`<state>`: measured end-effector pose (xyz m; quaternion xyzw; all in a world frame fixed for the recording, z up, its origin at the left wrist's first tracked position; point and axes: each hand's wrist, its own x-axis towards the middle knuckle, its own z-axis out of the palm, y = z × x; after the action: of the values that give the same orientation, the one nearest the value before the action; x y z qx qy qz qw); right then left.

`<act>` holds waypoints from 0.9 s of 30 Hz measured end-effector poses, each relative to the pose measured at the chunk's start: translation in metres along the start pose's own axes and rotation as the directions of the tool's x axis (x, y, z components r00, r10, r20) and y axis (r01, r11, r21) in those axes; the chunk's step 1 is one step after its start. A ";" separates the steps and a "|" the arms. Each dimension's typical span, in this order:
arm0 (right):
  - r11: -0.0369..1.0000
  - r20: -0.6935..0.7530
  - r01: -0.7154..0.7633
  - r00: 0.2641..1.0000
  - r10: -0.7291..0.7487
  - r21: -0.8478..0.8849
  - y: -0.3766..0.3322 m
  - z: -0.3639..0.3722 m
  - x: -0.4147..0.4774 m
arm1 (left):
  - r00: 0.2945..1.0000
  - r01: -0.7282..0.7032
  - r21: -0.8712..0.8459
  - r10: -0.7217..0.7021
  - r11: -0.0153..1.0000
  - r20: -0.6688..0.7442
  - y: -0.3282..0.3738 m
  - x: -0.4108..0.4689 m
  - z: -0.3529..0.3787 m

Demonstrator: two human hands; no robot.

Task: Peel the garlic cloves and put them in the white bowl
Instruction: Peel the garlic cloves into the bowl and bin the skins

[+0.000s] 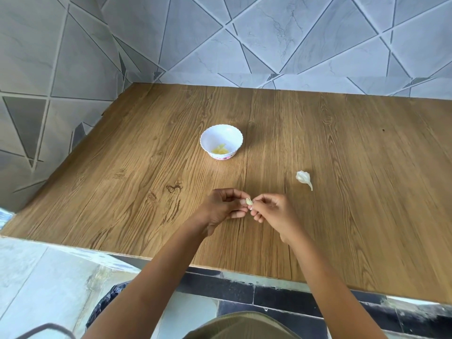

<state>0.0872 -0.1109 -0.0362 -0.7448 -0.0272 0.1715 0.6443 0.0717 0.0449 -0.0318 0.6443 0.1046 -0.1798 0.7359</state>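
Hands together over the near middle of the table (137, 182), both busy on one clove (249, 201). The left hand (225, 208) has its fingers curled, thumb and fingertips pinching the clove from the left. The right hand (272, 211) meets it from the right, fingers curled too, fingertips nipping the clove's other end. The clove sits right between the two, pale, held just above the wood; how much skin is on it I cannot tell. Farther back, a touch left of the hands, stands the bowl (221, 135), white with a scalloped rim and a pink band low on its side, upright and well apart from the hands. Inside, on the bottom, lies a small heap of yellowish peeled cloves (221, 150). Off to the right, between bowl and hands in depth, a white garlic piece (304, 178) lies alone on the wood, its thin tail pointing near and right. A grey tiled wall (293, 40) runs along the table's far and left edges.
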 end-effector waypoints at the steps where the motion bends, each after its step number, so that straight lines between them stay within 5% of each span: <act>1: 1.000 0.014 -0.016 1.000 0.016 0.022 -0.001 0.000 0.000 | 1.000 0.005 0.021 -0.005 1.000 0.009 -0.001 0.000 0.002; 7: 0.998 -0.038 -0.015 0.999 0.018 0.066 -0.003 0.000 0.004 | 0.995 -0.011 -0.042 0.007 0.999 -0.102 0.004 0.000 -0.002; 14: 1.000 -0.145 -0.017 0.989 0.018 0.008 0.009 0.003 0.008 | 0.973 0.111 -0.172 -0.142 0.979 -0.181 0.004 0.002 0.000; 23: 0.942 -0.235 0.103 0.954 -0.184 -0.319 0.023 -0.008 0.009 | 0.969 -0.019 0.312 0.094 0.950 -0.227 -0.004 0.006 0.001; 27: 0.744 -0.149 0.149 0.936 -0.318 -0.651 0.030 -0.010 0.007 | 0.958 -0.105 0.586 0.239 0.804 -0.156 -0.002 0.006 -0.001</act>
<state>0.0914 -0.1237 -0.0659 -0.9230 -0.0951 -0.0258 0.3719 0.0764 0.0447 -0.0357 0.8579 0.0682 -0.0616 0.5055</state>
